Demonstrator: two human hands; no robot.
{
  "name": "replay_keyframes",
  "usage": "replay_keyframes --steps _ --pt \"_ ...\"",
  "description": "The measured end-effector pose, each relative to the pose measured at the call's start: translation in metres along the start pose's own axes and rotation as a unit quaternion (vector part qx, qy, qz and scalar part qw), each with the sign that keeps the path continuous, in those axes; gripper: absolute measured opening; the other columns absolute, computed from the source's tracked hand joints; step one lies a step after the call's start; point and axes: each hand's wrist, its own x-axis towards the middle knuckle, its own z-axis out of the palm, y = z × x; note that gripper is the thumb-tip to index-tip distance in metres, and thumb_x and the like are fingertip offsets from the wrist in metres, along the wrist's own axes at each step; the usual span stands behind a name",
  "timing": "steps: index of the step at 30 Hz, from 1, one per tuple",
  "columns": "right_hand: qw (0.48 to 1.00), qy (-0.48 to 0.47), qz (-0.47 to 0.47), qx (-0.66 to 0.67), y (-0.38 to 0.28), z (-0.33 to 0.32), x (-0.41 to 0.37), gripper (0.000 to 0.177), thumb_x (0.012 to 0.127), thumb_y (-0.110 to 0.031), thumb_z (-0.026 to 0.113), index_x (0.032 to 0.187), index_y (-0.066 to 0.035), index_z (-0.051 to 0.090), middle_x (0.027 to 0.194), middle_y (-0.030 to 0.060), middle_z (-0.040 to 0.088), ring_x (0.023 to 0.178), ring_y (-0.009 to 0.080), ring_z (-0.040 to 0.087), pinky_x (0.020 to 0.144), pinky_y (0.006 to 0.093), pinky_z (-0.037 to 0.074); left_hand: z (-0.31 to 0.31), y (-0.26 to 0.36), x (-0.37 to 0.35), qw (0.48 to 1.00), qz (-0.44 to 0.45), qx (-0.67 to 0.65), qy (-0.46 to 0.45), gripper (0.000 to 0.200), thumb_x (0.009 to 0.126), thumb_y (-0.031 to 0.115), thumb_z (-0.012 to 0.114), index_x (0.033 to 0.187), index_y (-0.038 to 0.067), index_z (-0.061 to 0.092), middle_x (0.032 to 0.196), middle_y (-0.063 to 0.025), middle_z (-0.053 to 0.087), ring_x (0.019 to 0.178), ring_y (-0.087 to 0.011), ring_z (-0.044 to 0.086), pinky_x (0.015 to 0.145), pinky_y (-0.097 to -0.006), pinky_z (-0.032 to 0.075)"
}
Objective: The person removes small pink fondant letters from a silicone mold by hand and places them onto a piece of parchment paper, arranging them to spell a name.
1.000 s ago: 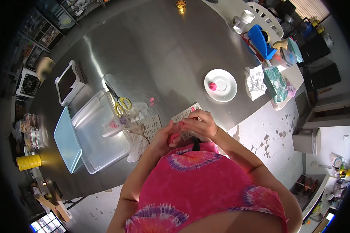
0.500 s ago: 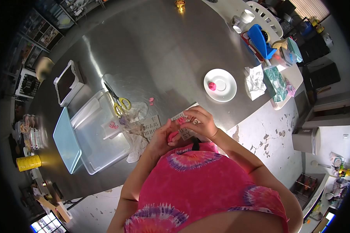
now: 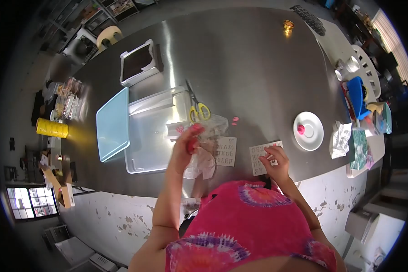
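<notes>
My right hand [image 3: 276, 163] rests on a pale letter mould [image 3: 261, 157] lying on the steel table [image 3: 240, 63], fingers pressing its right part. My left hand [image 3: 186, 146] is raised over the corner of a clear plastic box [image 3: 145, 136], closed around a lump of pink clay [image 3: 192, 144]. A second letter mould [image 3: 225, 152] lies between my hands, beside crumpled clear plastic wrap [image 3: 204, 163]. A small white piece with pink bits [image 3: 174, 130] sits in the box by my left hand.
Yellow-handled scissors [image 3: 197, 108] lie behind the box. A light blue lid [image 3: 112, 123] lies left of it, a white tablet stand [image 3: 138, 61] further back. A white plate [image 3: 309, 130] holds a pink clay ball [image 3: 300, 129]. Clutter lines the right edge; a yellow roll [image 3: 52, 128] sits far left.
My left hand left the mould and swung left to the clear box with the pink clay. My right hand set the mould flat on the table. The view turned left.
</notes>
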Motion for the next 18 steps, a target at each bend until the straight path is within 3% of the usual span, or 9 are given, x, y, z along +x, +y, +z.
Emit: replay_keyframes --steps 3,4,5,7,16,18 --pt "0.999 -0.01 0.031 -0.006 0.005 0.004 -0.005 0.03 0.067 0.0 0.073 0.095 -0.002 0.062 0.093 0.0095 0.058 0.067 0.0134 0.059 0.053 0.023 0.051 -0.045 0.036 -0.001 0.993 0.03 0.106 0.052 0.036 0.088 0.04 0.048 0.105 0.01 0.059 0.103 -0.0002 0.061 0.052 -0.003 0.036 0.043 -0.0163 0.024" --pt "0.999 -0.012 0.032 -0.02 0.006 0.004 -0.005 0.028 0.068 0.0 0.071 0.095 -0.002 0.062 0.092 0.0095 0.058 0.067 0.0135 0.058 0.052 0.0231 0.05 -0.057 0.04 0.003 0.989 0.017 0.116 0.086 0.039 0.09 0.041 0.046 0.104 0.007 0.057 0.102 -0.0055 0.061 0.051 -0.0034 0.034 0.039 -0.0156 0.021" --pt "0.999 -0.012 0.032 -0.035 0.007 0.005 -0.004 0.026 0.07 0.001 0.069 0.094 -0.003 0.063 0.092 0.0095 0.058 0.066 0.0136 0.058 0.052 0.0233 0.05 -0.068 0.04 0.003 0.989 0.022 0.113 0.091 0.039 0.09 0.041 0.046 0.104 0.007 0.057 0.102 -0.0055 0.061 0.051 -0.0034 0.034 0.039 -0.0156 0.021" --pt "0.999 -0.017 0.035 -0.037 0.009 0.006 -0.004 0.024 0.071 0.0 0.068 0.094 -0.003 0.063 0.092 0.0095 0.058 0.066 0.0139 0.058 0.052 0.0235 0.049 -0.083 0.044 0.002 0.98 -0.081 0.149 0.105 0.04 0.091 0.043 0.042 0.102 0.007 0.057 0.097 -0.0044 0.062 0.05 -0.0047 0.034 0.038 -0.0163 0.02" --pt "0.996 -0.039 0.058 -0.058 0.014 0.01 -0.005 0.021 0.073 0.001 0.065 0.094 -0.003 0.062 0.091 0.0107 0.058 0.069 0.0158 0.057 0.054 0.0236 0.048 -0.107 0.026 0.004 0.97 -0.123 0.187 0.096 0.041 0.091 0.045 0.04 0.096 0.009 0.061 0.083 -0.0002 0.06 0.049 -0.0061 0.032 0.04 -0.0193 0.022" --pt "0.994 -0.052 0.069 -0.061 0.014 0.011 -0.004 0.021 0.074 0.001 0.063 0.095 -0.002 0.062 0.091 0.0112 0.058 0.071 0.0166 0.058 0.056 0.0234 0.049 -0.107 0.023 0.005 0.963 -0.123 0.225 0.084 0.035 0.091 0.037 0.043 0.097 0.008 0.062 0.081 -0.0013 0.06 0.048 -0.0043 0.033 0.039 -0.0188 0.021"
